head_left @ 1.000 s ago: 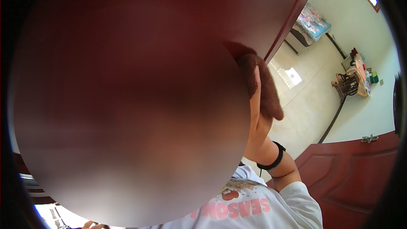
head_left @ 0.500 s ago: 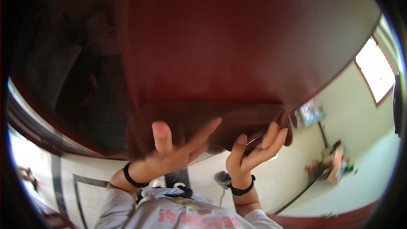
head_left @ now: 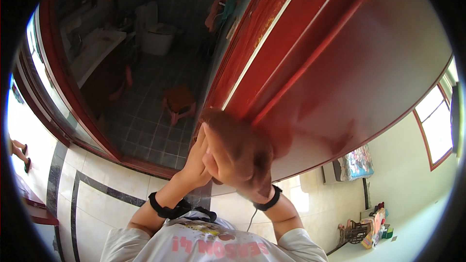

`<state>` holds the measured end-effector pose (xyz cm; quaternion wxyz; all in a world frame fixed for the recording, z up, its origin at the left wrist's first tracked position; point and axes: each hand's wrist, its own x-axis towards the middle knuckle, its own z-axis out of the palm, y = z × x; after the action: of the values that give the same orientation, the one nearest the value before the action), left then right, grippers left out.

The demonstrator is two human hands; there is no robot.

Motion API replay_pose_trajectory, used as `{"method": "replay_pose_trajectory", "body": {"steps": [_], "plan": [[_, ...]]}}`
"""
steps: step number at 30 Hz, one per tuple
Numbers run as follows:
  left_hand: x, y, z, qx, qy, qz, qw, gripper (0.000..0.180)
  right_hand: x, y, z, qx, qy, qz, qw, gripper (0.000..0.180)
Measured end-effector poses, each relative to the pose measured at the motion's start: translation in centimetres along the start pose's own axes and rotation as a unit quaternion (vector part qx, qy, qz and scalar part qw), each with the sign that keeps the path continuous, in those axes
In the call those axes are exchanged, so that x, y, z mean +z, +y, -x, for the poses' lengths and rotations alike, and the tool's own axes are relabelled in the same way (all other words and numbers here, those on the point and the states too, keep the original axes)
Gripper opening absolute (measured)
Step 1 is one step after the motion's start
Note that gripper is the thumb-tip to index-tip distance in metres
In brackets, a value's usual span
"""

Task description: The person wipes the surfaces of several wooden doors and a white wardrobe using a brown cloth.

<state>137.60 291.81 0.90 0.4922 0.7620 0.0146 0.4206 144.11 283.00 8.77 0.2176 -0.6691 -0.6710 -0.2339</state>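
Observation:
A dark brown cloth (head_left: 242,145) is bunched between my two hands, close to the red wooden door frame. My left hand (head_left: 194,165) is closed on its left side, the fingers pointing up along the cloth. My right hand (head_left: 262,193) comes in from the right and holds the bundle; the cloth covers most of it, so its fingers are largely hidden. Both wrists carry black bands. The top of the bundle lies against or just in front of the red frame (head_left: 291,34); contact cannot be made out.
A glossy red door panel (head_left: 359,77) fills the right. Through the doorway at left are a dark tiled floor (head_left: 141,131), a small stool (head_left: 179,102), a toilet (head_left: 158,34) and a washbasin (head_left: 97,53). A person's legs (head_left: 20,153) show far left. Several items (head_left: 371,228) lie by the right wall.
The view has swung, bringing the doorway and frame into sight. The cloth, spread wide behind both hands before, is now bunched together. My hands have come together and closed on it.

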Motion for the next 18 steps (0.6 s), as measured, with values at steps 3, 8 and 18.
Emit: {"method": "replay_pose_trajectory", "body": {"steps": [3,8,18], "plan": [[-0.9,3.3,-3.6,0.137,0.022,-0.07,0.988,0.054,-2.1,1.6,0.5,-0.177,0.048,0.289,0.94,0.036],[-1.0,8.4,-9.2,0.295,0.109,-0.169,0.934,0.063,-8.2,4.0,-2.4,0.009,0.242,0.232,0.942,0.05],[2.0,-2.0,0.1,0.186,0.128,-0.132,0.965,0.063,4.1,4.5,8.2,0.015,0.231,0.178,0.956,0.044]]}}
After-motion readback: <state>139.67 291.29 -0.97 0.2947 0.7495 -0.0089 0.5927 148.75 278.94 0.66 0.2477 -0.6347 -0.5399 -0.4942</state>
